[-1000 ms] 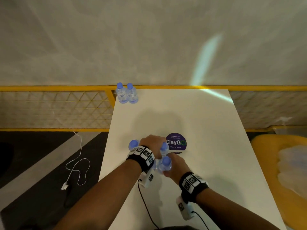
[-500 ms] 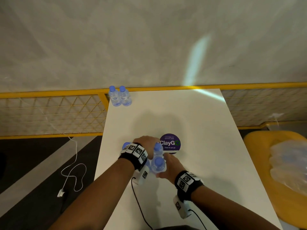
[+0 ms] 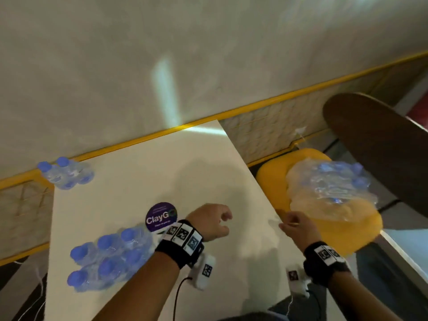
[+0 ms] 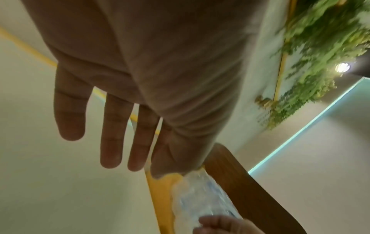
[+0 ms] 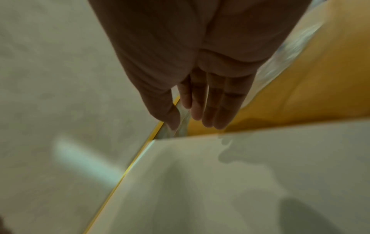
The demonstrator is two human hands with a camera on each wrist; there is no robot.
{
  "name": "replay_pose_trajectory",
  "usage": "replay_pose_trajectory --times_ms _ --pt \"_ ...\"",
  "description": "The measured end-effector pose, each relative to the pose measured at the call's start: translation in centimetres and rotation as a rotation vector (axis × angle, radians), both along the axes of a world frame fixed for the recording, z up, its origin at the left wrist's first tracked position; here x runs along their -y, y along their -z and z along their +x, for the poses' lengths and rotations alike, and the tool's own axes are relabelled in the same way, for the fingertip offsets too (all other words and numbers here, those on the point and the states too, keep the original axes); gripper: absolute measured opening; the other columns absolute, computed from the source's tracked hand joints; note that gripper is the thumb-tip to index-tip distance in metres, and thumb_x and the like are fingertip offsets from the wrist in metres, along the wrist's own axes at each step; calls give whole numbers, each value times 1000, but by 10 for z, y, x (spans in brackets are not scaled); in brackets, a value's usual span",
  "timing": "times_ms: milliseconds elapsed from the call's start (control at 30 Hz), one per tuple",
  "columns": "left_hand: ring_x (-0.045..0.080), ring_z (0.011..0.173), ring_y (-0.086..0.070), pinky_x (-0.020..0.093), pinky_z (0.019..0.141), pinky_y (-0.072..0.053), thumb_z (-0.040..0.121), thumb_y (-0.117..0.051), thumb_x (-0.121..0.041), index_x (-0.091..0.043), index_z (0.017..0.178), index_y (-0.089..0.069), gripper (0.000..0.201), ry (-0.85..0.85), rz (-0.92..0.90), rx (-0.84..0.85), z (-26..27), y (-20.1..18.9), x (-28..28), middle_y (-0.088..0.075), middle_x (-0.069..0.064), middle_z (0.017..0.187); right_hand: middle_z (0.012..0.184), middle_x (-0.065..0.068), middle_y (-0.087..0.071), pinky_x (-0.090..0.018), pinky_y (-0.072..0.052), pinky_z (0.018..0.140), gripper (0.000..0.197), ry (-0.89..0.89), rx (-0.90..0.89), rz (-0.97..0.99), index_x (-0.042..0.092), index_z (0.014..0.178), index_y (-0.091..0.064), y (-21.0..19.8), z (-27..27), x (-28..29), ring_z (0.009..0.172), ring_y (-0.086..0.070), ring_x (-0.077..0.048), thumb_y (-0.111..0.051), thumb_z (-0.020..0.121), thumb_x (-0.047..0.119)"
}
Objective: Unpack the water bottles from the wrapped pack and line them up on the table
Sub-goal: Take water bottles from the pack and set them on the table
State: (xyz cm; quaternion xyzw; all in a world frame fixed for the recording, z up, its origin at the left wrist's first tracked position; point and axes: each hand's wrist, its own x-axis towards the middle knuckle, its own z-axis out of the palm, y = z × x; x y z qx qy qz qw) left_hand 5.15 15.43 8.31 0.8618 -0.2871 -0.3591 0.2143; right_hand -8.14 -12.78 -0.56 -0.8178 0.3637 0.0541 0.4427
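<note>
Clear water bottles with blue caps [image 3: 108, 256] stand in a group at the near left of the white table [image 3: 185, 181]; motion blur doubles them. Two more bottles [image 3: 64, 172] stand at the far left corner. The wrapped pack [image 3: 328, 188] lies on a yellow chair to the right of the table, its plastic loose and crumpled. My left hand [image 3: 220, 221] hovers over the table's middle, empty, its fingers [image 4: 112, 134] straight in the left wrist view. At the table's right edge, my right hand [image 3: 291, 224] is just short of the pack, with its fingers [image 5: 210, 107] straight and holding nothing.
A purple round sticker [image 3: 161, 216] lies on the table beside the near bottles. The yellow chair [image 3: 347, 232] stands close against the table's right edge, with a dark wooden chair back [image 3: 382, 158] behind it. A yellow mesh rail [image 3: 266, 107] runs along the far side.
Both hands have left the near bottles and moved right, toward the pack on the chair. The view has swung right and tilted, and is now blurred.
</note>
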Motion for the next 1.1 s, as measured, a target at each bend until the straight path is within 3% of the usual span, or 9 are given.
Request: replay_pose_trajectory --times_ms 167,400,467,533,600,800,900,1000,1100 --pt "18 110 -68 38 99 -55 88 -72 -31 -21 135 -63 49 127 -71 -136 -41 34 149 -67 0 134 117 -6 -63 -48 -56 88 60 260 13 2 18 131 -48 2 -28 105 95 -66 -25 -77 79 27" --pt "25 136 -53 41 102 -49 79 -72 -55 -37 158 -19 97 29 -101 -289 -81 85 295 -45 1 156 134 -15 -55 -45 -51 87 71 365 15 -15 8 137 -41 10 -21 187 113 -59 -34 -78 79 23" --pt "22 124 -61 42 94 -54 71 -70 -55 -37 147 -35 86 -67 -116 -276 -75 103 326 -57 -6 139 128 -14 -58 -48 -52 90 70 369 13 -23 8 134 -44 14 -17 202 112 -59 -33 -80 76 24" --pt "22 91 -69 49 80 -61 78 -64 -45 -27 105 -61 33 -65 -126 -158 -68 104 353 -69 -3 98 113 -12 -63 -45 -52 87 58 343 43 -39 8 130 -48 14 -12 212 104 -61 -31 -74 78 13" --pt "24 74 -61 49 79 -60 94 -54 -39 -27 78 -58 21 -39 -53 -42 -58 104 378 -64 1 79 110 -12 -66 -45 -52 89 46 293 31 -52 10 125 -55 16 -5 220 101 -62 -31 -70 81 12" --pt "38 111 -59 37 82 -51 102 -60 -29 -22 152 -42 54 369 240 72 -24 102 404 -55 12 140 83 -1 -70 -29 -47 66 14 301 -50 17 20 89 -68 35 7 232 76 -66 -17 -66 88 33" --pt "33 129 -53 38 102 -46 101 -62 -35 -12 144 -56 49 524 493 178 -4 116 406 -53 11 149 79 5 -63 -17 -38 55 14 359 -14 27 23 91 -62 35 14 234 65 -56 -3 -67 89 36" --pt "33 119 -58 37 98 -50 99 -63 -37 -8 129 -65 42 517 552 192 9 118 411 -60 14 139 84 0 -65 -21 -45 62 19 411 26 10 17 97 -65 26 21 237 79 -64 -22 -70 88 32" --pt "34 120 -58 42 102 -51 93 -72 -35 -15 144 -56 57 425 497 150 12 123 406 -54 12 149 104 -8 -68 -31 -53 79 36 317 -41 -65 14 115 -63 19 25 240 98 -65 -27 -71 86 33"
